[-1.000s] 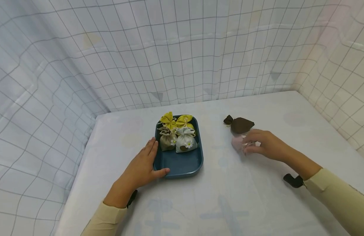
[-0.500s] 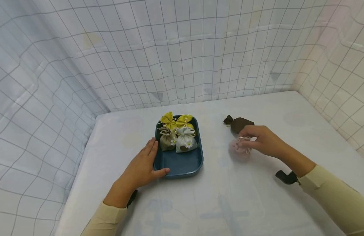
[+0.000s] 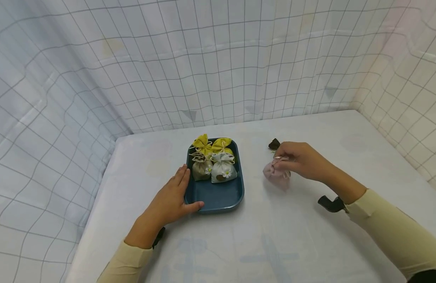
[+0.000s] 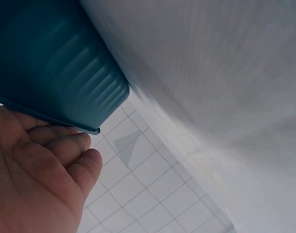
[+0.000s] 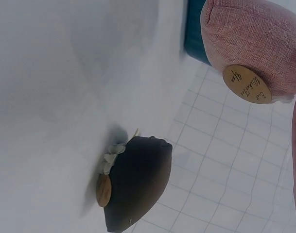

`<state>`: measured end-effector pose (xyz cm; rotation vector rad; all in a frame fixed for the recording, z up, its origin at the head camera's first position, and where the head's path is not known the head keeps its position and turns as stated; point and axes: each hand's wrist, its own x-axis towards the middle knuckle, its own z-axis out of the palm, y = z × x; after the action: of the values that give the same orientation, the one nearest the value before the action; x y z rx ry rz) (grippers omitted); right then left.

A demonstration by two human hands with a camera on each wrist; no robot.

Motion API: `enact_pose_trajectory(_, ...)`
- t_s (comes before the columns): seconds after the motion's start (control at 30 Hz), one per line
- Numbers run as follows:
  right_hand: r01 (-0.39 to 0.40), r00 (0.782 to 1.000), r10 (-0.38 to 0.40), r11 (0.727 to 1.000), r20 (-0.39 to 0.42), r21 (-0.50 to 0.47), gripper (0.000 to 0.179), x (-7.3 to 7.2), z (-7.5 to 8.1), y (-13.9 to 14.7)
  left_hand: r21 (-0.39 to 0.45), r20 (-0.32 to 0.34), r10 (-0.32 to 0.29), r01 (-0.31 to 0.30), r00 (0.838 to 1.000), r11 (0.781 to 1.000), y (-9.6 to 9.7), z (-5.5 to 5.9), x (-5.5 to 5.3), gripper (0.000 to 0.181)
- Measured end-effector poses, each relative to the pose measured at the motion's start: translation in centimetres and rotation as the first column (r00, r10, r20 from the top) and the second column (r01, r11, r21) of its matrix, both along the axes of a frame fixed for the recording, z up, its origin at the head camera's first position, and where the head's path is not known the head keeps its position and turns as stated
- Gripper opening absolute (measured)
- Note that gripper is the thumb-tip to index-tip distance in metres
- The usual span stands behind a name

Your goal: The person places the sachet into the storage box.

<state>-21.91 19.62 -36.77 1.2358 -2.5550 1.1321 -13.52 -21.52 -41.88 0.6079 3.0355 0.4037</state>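
Observation:
My right hand (image 3: 304, 161) pinches a pink drawstring pouch (image 3: 276, 177) by its gathered neck, holding it to the right of the blue tray (image 3: 214, 198). An oval tag marks this pink pouch (image 5: 264, 41) in the right wrist view. Beneath the right hand lies a dark brown pouch (image 3: 274, 144), mostly hidden in the head view; its body (image 5: 140, 179) shows in the right wrist view. My left hand (image 3: 168, 200) rests against the tray's left side, fingers along the rim and thumb at the near corner. The fingers touch the tray wall (image 4: 65, 73) in the left wrist view.
Two yellow pouches (image 3: 202, 145) fill the tray's far end. In front of them stand a taupe pouch (image 3: 200, 169) and a pale grey pouch (image 3: 221, 173) with a daisy. White cloth covers the table (image 3: 260, 236); grid-patterned curtains (image 3: 218, 78) enclose the back and sides.
My right hand has moved left with the pink pouch, raising it from beside the brown pouch, which the hand now mostly covers. The left hand and tray have stayed put.

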Motion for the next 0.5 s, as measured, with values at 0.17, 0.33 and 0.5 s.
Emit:
enact_pose_trajectory(0.17,-0.033,0.999,0.033,0.999,0.001,-0.027,0.019,-0.7,0.7,-1.0,-0.007,-0.01,-0.006,0.006,1.0,1.0,0.0,0.0,0.0,0.111)
enact_pose_trajectory(0.33,-0.062,0.998,0.062,0.997,0.012,-0.054,0.017,-1.1,1.7,-2.2,-0.012,-0.008,-0.001,0.001,1.0,1.0,-0.1,-0.2,0.0,0.113)
enact_pose_trajectory(0.5,-0.097,0.995,0.098,0.993,0.018,-0.068,0.014,-1.5,2.5,-3.2,-0.015,-0.012,0.0,0.0,1.0,1.0,-0.1,-0.1,0.0,0.113)
